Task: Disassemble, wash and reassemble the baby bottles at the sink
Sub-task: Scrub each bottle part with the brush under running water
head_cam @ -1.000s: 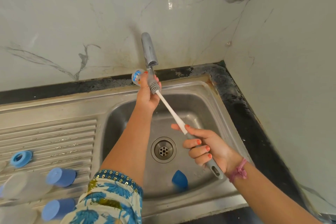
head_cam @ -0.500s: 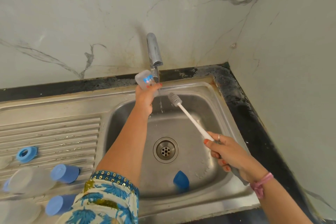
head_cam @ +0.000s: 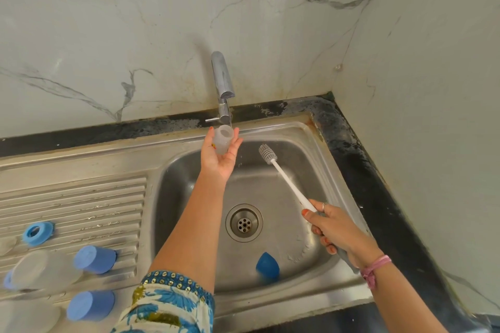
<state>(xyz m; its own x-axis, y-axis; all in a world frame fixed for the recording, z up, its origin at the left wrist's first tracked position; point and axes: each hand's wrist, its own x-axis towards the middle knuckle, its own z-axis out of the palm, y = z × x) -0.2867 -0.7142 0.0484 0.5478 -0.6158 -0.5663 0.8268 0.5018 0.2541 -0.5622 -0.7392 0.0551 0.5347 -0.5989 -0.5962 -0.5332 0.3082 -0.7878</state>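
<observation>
On the ribbed steel draining board [head_cam: 81, 197] at my left lie a loose blue screw ring [head_cam: 37, 232] and two frosted bottles with blue caps [head_cam: 94, 259]. My left hand [head_cam: 220, 155], palm up, cradles a small clear plastic bottle [head_cam: 223, 140] under the chrome tap [head_cam: 222, 81], fingers curled round it. A blue cap [head_cam: 267, 265] sits near in the steel sink basin [head_cam: 284, 192]. My right hand [head_cam: 341, 230] grips the white-handled grey bottle brush [head_cam: 286, 181].
</observation>
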